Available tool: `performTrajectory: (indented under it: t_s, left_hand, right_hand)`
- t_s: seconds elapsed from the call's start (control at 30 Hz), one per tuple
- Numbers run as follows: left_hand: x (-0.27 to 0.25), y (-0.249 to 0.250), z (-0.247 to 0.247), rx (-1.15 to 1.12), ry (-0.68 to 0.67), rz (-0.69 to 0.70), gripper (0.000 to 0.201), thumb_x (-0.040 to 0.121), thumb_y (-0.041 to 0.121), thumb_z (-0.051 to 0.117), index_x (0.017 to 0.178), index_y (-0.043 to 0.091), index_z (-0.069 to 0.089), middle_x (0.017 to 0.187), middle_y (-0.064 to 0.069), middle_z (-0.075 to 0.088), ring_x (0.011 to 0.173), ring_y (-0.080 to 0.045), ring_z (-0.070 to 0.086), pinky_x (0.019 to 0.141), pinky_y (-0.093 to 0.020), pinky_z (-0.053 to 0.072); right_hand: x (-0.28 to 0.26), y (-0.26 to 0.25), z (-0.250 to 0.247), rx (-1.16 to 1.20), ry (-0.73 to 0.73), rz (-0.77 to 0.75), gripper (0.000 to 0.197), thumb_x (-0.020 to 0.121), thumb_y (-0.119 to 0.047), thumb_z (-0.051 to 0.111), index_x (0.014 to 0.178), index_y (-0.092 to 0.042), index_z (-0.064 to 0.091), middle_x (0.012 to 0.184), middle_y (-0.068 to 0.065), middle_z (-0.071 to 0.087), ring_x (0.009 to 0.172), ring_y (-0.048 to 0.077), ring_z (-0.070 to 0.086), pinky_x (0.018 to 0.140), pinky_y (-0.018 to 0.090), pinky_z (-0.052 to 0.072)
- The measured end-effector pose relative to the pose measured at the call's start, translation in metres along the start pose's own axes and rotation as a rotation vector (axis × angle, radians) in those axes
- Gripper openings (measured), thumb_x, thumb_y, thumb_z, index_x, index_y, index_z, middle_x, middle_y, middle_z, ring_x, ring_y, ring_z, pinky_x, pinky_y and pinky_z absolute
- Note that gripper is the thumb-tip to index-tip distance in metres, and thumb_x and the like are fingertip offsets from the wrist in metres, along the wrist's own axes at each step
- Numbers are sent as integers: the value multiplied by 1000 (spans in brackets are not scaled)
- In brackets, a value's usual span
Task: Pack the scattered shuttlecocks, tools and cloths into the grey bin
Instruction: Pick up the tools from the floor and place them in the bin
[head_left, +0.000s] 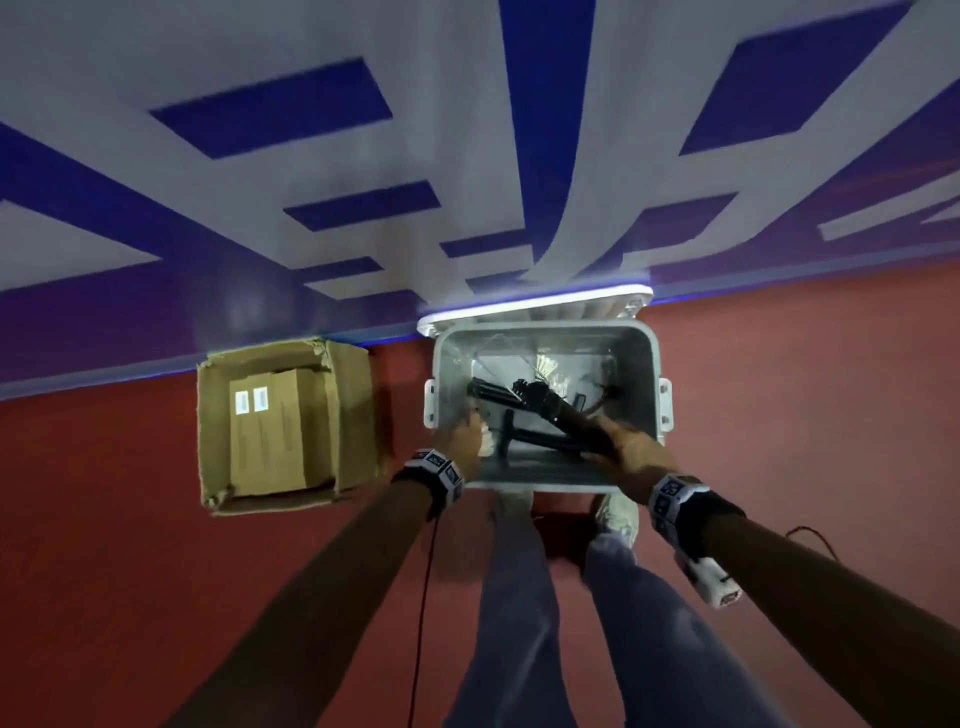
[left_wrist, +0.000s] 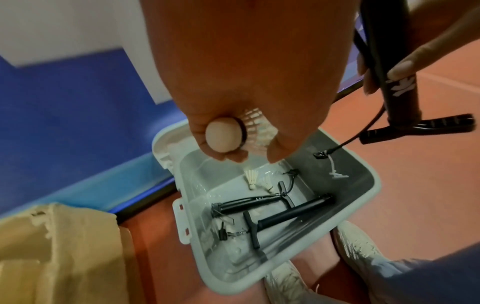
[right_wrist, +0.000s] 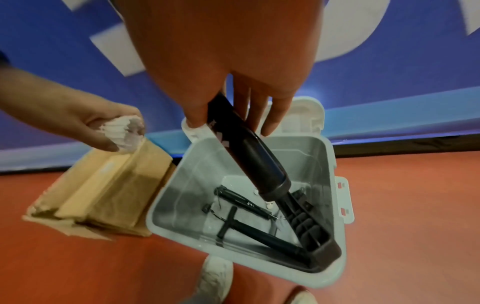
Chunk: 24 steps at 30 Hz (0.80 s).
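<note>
The grey bin (head_left: 540, 486) (left_wrist: 192, 181) (right_wrist: 187, 185) stands open on the red floor before my feet. Inside lie two black hand pumps (left_wrist: 246, 203) (left_wrist: 291, 216) and two white shuttlecocks (left_wrist: 251, 179). My left hand (head_left: 467, 436) (left_wrist: 252, 153) (right_wrist: 114, 139) hovers at the bin's left edge and grips a white shuttlecock (left_wrist: 226, 137) (right_wrist: 122, 131), cork tip toward my wrist. My right hand (head_left: 613, 436) (right_wrist: 231, 125) holds a third black pump (head_left: 550, 408) (left_wrist: 389, 61) (right_wrist: 249, 156) by its barrel. The pump tilts, its foot end (right_wrist: 311, 232) low inside the bin.
An open cardboard box (head_left: 353, 415) (right_wrist: 103, 195) with a smaller carton inside sits left of the bin. The bin's white lid (head_left: 535, 306) leans behind it against the blue and white wall. My shoes (head_left: 618, 514) stand right at the bin's near side.
</note>
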<state>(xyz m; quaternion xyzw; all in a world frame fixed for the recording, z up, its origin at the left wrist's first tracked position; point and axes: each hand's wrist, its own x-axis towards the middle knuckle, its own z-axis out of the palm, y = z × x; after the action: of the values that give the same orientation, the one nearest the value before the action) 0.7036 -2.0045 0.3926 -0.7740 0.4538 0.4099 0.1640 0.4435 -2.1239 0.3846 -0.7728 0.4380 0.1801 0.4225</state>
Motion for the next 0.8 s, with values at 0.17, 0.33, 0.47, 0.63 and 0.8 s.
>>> performTrajectory:
  t_s: [0.17,0.33,0.47,0.63,0.8]
  left_hand:
    - [68,-12,65,143,15,132,62,88,17,63,142,4,38,134,-16,54,115,-35,60,95,-45,53]
    - [123,-25,111,230,-1,234,61,92,15,59,148,8,34,138,-13,54,120,-34,60,101,-47,45]
    - [174,-36,134,204,-43,231,47,94,7,58,138,6,40,133,-16,57,118,-37,60,93,-43,46]
    - [224,-52,169,178,-36,260,48,89,3,64,131,7,42,122,-17,60,107,-39,64,80,-43,49]
    - [252,-61,189,189,-56,322,63,91,3,63,147,4,33,133,-20,55,113,-39,62,90,-47,52]
  right_hand:
    - [80,28,56,-176,-83,-5,55,92,-46,66,141,-34,45,135,2,54,116,35,62,98,39,50]
    - [147,58,102,-317,-163,37,57,91,-41,67,143,-28,47,132,8,59,118,32,62,98,41,51]
    - [197,83,135,-402,-202,110,59,92,-44,66,146,-31,45,132,8,63,120,30,63,94,38,53]
    - [250,114,172,-397,-237,118,60,92,-43,68,146,-32,47,136,10,63,125,31,61,97,37,53]
    - [278,122,193,-373,-261,100,51,90,-39,71,137,-25,58,130,9,67,120,30,64,93,32,51]
